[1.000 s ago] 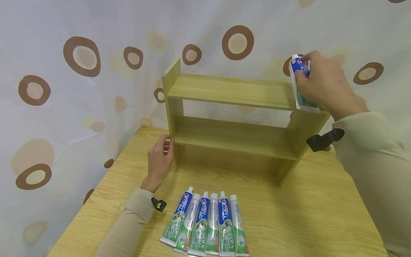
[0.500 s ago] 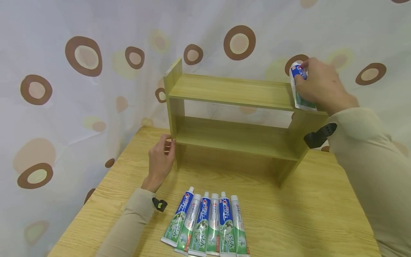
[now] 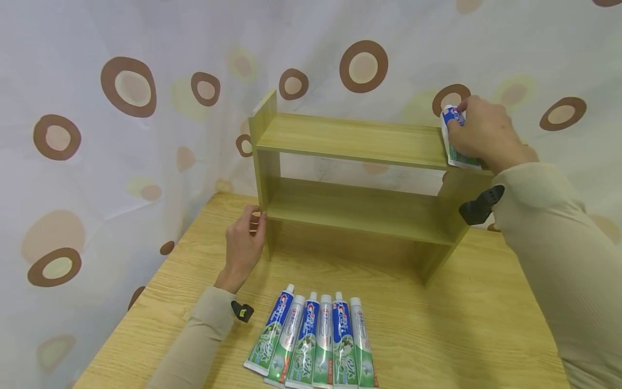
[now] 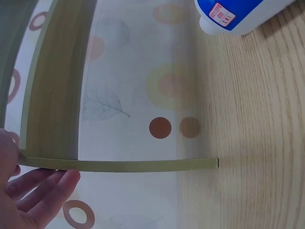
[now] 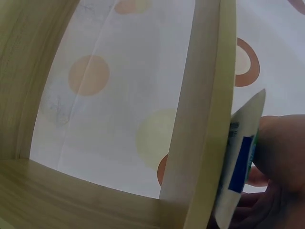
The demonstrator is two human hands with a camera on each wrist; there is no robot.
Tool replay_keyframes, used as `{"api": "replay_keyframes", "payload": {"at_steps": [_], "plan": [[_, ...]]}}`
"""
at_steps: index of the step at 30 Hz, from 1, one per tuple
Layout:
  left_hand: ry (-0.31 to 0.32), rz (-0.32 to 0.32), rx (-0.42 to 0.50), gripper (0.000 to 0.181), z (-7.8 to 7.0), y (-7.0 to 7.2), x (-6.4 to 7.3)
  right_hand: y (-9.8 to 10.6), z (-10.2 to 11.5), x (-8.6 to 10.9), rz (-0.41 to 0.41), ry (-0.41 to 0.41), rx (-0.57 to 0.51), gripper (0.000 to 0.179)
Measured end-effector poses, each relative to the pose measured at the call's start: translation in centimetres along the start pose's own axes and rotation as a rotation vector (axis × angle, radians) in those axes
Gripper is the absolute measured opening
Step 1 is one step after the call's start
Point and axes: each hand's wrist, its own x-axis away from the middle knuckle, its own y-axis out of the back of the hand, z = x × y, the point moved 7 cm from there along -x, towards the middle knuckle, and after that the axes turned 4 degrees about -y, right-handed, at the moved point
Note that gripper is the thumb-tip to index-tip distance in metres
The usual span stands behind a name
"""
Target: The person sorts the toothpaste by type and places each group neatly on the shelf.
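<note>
My right hand (image 3: 486, 132) grips a blue, white and green toothpaste tube (image 3: 453, 117) at the right end of the top board of a small wooden shelf (image 3: 355, 141). The tube stands upright, cap up, its flat end on the board; the right wrist view shows that end of the tube (image 5: 240, 160) against the board's edge. My left hand (image 3: 243, 243) pinches the shelf's left side panel near the middle board. In the left wrist view its fingers (image 4: 52, 191) lie against the panel's outer face. Several toothpaste tubes (image 3: 307, 340), blue and silver alternating, lie fanned on the table.
The shelf has a middle board (image 3: 359, 213) below the top one and stands on a wooden table (image 3: 466, 324). A pale curtain with brown rings (image 3: 194, 32) hangs behind and to the left. Its left panel (image 3: 263, 116) rises above the top board.
My right hand has lowered the tube slightly, from tilted above the board's right end down onto it. My left hand has stayed at the side panel.
</note>
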Motion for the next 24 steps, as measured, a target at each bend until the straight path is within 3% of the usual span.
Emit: {"api": "replay_keyframes", "payload": {"at_steps": [15,24], "plan": [[-0.009,0.004,-0.002,0.013,-0.23,0.01,0.07,-0.27,0.4,-0.56,0.02,0.019,0.032,0.067],[-0.002,-0.002,0.004,0.012,-0.41,-0.29,0.02,-0.23,0.29,-0.46,-0.021,0.039,0.05,0.063]]}}
